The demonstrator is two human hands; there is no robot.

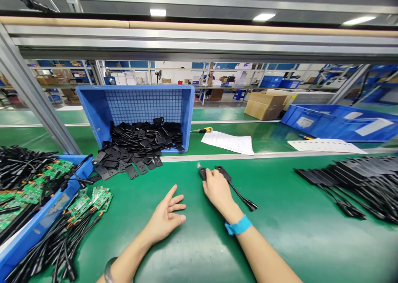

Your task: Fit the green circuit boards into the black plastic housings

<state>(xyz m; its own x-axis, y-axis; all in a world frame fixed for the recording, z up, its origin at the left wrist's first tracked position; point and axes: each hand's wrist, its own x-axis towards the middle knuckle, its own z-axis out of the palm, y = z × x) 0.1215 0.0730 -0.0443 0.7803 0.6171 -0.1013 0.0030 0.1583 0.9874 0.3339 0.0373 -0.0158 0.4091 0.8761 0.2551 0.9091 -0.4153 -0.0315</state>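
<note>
My right hand (217, 190), with a blue wrist strap (238, 226), rests on a small black tool (202, 172) with a metal tip, fingers closed over it on the green mat. Just right of it lies a black plastic part with a cable (236, 187). My left hand (166, 216) hovers open, palm turned sideways, holding nothing, left of the right hand. A tipped blue crate (137, 105) behind spills black plastic plates (137, 146) onto the mat.
At left, a blue bin (37, 223) holds green circuit boards with black cables (87, 202) spilling out. Finished black cabled parts (351, 183) lie stacked at right. Papers (230, 142), a yellow screwdriver (203, 130) and blue trays (338, 121) sit farther back.
</note>
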